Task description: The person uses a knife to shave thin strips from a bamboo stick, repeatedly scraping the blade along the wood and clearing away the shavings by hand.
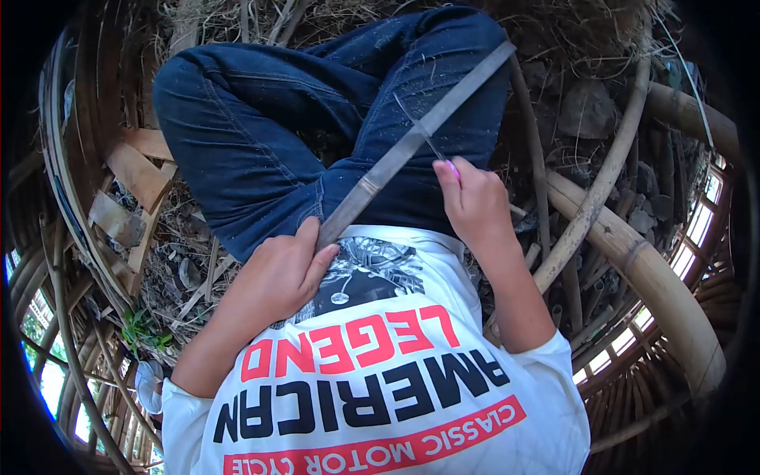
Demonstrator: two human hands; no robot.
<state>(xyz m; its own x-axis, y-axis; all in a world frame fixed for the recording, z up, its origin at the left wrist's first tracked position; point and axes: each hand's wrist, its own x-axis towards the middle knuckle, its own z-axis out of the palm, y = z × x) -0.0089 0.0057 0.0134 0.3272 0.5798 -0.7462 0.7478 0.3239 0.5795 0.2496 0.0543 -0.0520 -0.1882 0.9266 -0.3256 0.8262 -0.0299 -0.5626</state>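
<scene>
Knife (435, 147) across a flat strip (388, 165)
Left grip (281, 273) clasped its near end (light and stiff, I'd guess, best held there); right grip (477, 202) clutched the knife, farther along.

Rustic bamboo shelter, workshop-like: curved slatted bamboo walls (685, 293), thick tan bamboo poles (606, 229), debris-strewn dirt ground (186, 269).

Sitting with legs (253, 119) folded. Angling left arm (226, 328) in toward the waist, left hand (286, 273) closed in a grip. Bringing right arm (511, 281) forward, right hand (476, 199) slightly farther out, fingers curled tight. Holding both hands well apart.
</scene>
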